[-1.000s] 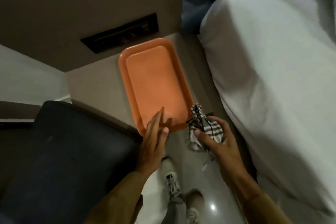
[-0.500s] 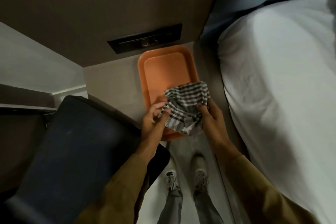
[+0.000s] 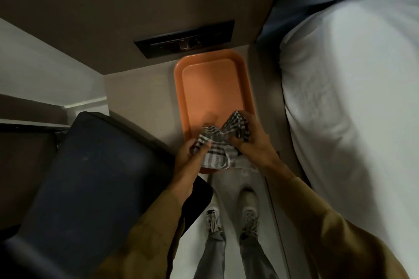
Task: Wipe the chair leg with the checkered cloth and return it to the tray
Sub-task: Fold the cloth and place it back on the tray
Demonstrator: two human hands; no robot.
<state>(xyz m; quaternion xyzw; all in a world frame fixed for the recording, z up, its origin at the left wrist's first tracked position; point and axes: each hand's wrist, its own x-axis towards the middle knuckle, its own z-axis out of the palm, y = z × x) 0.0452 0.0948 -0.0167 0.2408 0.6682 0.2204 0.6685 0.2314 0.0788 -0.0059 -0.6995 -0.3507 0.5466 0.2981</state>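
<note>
Both hands, left [image 3: 189, 154] and right [image 3: 251, 140], closed on bunched checkered cloth [image 3: 218, 144], held low over tray [image 3: 210, 88] near end, likely for laying down.

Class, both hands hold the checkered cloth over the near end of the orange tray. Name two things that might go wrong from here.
1. The checkered grey-and-white cloth, bunched between the left hand and right hand, hangs past the near rim of the orange plastic tray; released here, it may slide onto the floor.
2. The tray's near end seems to reach the ledge edge, so pressing down there could tip it.
</note>
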